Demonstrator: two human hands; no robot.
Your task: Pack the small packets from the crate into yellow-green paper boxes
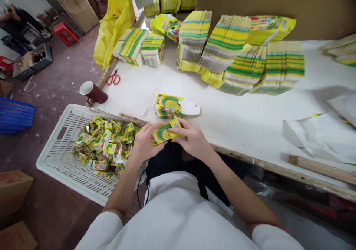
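Between both hands, just past the table's near edge, I have a small yellow and green printed carton. My left hand grips its left end, fingers on top and thumb below. At its right end, near a barcode flap, my right hand pinches with thumb and fingers. Beyond them on the white table lies a small group of similar cartons, with white flaps sticking out to the right. To the left stands a white plastic basket holding many small yellow-green cartons.
Stacks of flat printed cartons line the table's back. Red-handled scissors and a tipped maroon mug are near the left edge, below a yellow bag. White sheets and a wood strip lie right. A person sits far left.
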